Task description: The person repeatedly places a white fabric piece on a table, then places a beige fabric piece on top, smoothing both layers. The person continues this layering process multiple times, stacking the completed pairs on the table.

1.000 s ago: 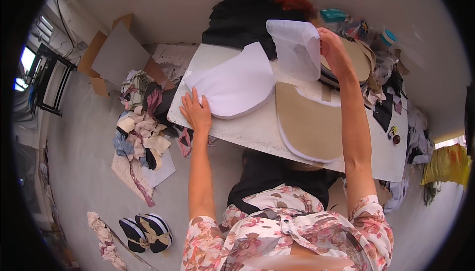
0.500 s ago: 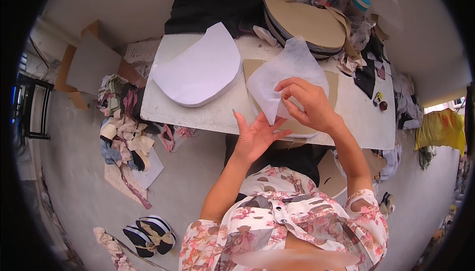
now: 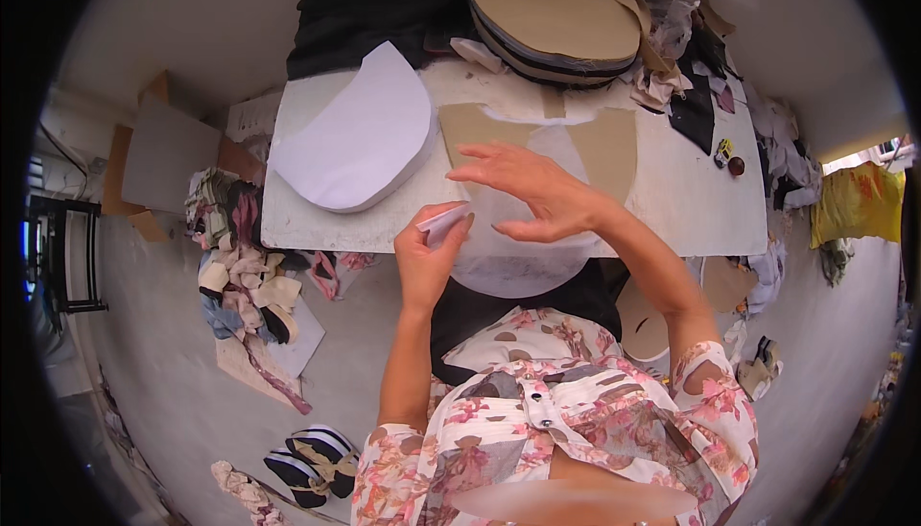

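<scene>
My left hand (image 3: 429, 255) pinches the near corner of a thin translucent white sheet (image 3: 518, 267) at the front edge of the white table (image 3: 691, 209). My right hand (image 3: 526, 190) lies flat with spread fingers on that sheet. The sheet covers a tan cardboard pattern piece (image 3: 604, 147) and hangs over the table's near edge. A stack of white rounded sheets (image 3: 357, 134) lies on the table to the left.
A pile of tan rounded pattern pieces (image 3: 556, 19) sits at the back of the table beside black cloth (image 3: 369, 3). Fabric scraps (image 3: 240, 262) litter the floor at left, with cardboard (image 3: 163, 156) and striped sandals (image 3: 312, 464). A yellow bag (image 3: 859, 202) lies at right.
The translucent sheet came down from the air onto the tan piece. My left hand left the white stack and took the sheet's near corner; my right hand now presses it flat.
</scene>
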Demonstrator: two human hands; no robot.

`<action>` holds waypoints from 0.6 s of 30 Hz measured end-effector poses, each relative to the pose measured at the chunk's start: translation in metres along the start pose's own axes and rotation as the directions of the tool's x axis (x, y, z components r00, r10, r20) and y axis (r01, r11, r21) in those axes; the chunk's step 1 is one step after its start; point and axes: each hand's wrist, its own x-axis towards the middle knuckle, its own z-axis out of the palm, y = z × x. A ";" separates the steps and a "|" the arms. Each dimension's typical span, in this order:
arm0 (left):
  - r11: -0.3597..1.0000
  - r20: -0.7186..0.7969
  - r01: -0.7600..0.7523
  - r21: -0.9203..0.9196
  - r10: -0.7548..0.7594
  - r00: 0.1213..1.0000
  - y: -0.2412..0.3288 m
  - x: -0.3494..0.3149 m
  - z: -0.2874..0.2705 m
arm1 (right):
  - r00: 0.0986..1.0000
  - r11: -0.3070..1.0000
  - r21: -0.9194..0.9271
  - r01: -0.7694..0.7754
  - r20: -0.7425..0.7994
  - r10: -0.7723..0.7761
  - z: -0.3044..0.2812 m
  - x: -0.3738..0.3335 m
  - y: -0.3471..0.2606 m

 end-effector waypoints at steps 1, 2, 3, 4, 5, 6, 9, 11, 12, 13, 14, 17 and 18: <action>0.995 0.017 -0.093 0.042 0.092 0.996 0.002 0.001 -0.003 | 0.998 0.996 -0.089 -0.010 0.068 0.016 -0.003 0.000 0.018; 0.980 0.041 -0.185 0.077 0.182 0.982 0.005 0.002 -0.006 | 0.990 0.983 -0.181 -0.018 0.134 0.043 -0.005 -0.005 0.040; 0.971 0.018 -0.224 0.085 0.223 0.975 0.011 0.001 -0.009 | 0.976 0.963 -0.270 -0.015 0.207 0.073 -0.009 -0.008 0.051; 0.981 -0.012 -0.183 0.064 0.184 0.983 0.018 0.001 -0.011 | 0.963 0.932 -0.357 -0.054 0.228 0.144 -0.019 -0.016 0.056; 0.989 -0.050 -0.140 0.041 0.142 0.989 0.024 0.000 -0.013 | 0.945 0.894 -0.439 -0.085 0.249 0.212 -0.030 -0.025 0.057; 0.996 -0.089 -0.093 0.017 0.094 0.992 0.027 -0.002 -0.017 | 0.946 0.895 -0.415 -0.160 0.194 0.259 -0.042 -0.036 0.052; 0.988 -0.035 -0.058 -0.146 0.054 0.998 0.015 0.010 -0.029 | 0.942 0.919 -0.228 -0.323 0.014 0.334 -0.068 -0.073 0.036; 0.983 -0.022 -0.052 -0.177 0.049 0.999 0.013 0.015 -0.029 | 0.856 0.858 0.040 -0.513 -0.059 0.514 -0.074 -0.091 0.024; 0.984 -0.022 -0.055 -0.167 0.052 0.998 0.013 0.017 -0.025 | 0.790 0.789 0.173 -0.589 -0.081 0.607 -0.077 -0.100 0.016; 0.986 -0.022 -0.059 -0.158 0.056 0.998 0.014 0.020 -0.022 | 0.771 0.768 0.245 -0.592 -0.107 0.628 -0.079 -0.108 0.009; 0.978 -0.016 -0.075 -0.196 0.073 0.997 0.016 0.022 -0.018 | 0.750 0.745 0.318 -0.587 -0.133 0.648 -0.081 -0.115 0.003; 0.929 0.018 -0.097 -0.357 0.110 0.994 0.017 0.028 -0.016 | 0.782 0.706 0.591 -0.390 -0.192 0.593 -0.083 -0.136 0.002; 0.928 0.016 -0.083 -0.364 0.095 0.995 0.016 0.031 -0.013 | 0.802 0.680 0.676 -0.284 -0.221 0.555 -0.083 -0.141 0.003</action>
